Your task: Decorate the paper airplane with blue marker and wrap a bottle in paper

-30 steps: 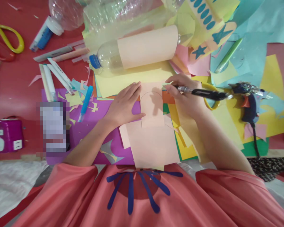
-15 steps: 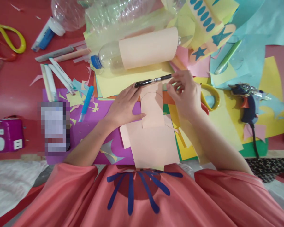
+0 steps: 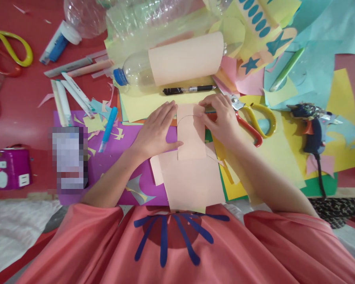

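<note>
— Head view: what is pressed by the left hand (image 3: 155,132)?
— A peach paper strip (image 3: 191,132), marked with a curved line, is held flat under open fingers, on the coloured sheets on the table (image 3: 23,98)
— And the right hand (image 3: 221,120)?
— Its fingers are pinched on the strip's top edge; a black pen (image 3: 188,90) lies just beyond, scissors (image 3: 254,120) beside

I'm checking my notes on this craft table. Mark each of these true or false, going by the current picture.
1. The black pen lies on yellow paper, in neither hand. True.
2. The left hand holds the scissors. False: it lies flat beside the peach strip; the scissors lie by the right hand.
3. The bottle wrapped in peach paper lies on its side. True.
4. The glue gun is in the right hand. False: it lies apart on the papers.
</note>
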A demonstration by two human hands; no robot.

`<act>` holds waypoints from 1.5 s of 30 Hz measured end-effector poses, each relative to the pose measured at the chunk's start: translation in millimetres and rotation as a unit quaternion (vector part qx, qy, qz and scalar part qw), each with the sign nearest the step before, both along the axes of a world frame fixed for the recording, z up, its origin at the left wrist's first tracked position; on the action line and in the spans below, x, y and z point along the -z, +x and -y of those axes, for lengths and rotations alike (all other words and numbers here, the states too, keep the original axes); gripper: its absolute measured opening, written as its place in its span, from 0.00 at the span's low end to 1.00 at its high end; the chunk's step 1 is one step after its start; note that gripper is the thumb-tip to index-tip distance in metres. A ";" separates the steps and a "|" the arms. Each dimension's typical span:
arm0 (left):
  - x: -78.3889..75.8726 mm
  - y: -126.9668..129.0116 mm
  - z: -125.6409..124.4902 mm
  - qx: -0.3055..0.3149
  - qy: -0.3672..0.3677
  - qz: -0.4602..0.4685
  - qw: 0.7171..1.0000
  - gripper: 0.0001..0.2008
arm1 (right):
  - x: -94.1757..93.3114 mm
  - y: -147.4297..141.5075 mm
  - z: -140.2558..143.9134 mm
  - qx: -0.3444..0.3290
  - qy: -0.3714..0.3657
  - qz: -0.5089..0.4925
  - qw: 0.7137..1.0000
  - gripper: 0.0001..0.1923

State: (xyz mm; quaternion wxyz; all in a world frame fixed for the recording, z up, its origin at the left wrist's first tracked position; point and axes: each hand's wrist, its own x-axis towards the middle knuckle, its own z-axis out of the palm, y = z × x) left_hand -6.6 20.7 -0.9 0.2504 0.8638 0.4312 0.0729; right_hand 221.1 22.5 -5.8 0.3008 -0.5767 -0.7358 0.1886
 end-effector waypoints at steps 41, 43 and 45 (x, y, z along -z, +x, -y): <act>-13.6 5.6 10.8 -0.259 -0.237 0.460 0.816 0.14 | -19.3 -6.3 8.3 -0.099 -0.397 -0.512 0.755 0.26; -14.6 6.4 10.5 -0.244 -0.200 0.451 0.835 0.13 | -18.8 -9.3 8.8 -0.030 -0.343 -0.503 0.793 0.24; -14.7 6.7 8.4 -0.230 -0.198 0.472 0.828 0.16 | -19.9 -12.2 10.1 -0.001 -0.308 -0.496 0.812 0.22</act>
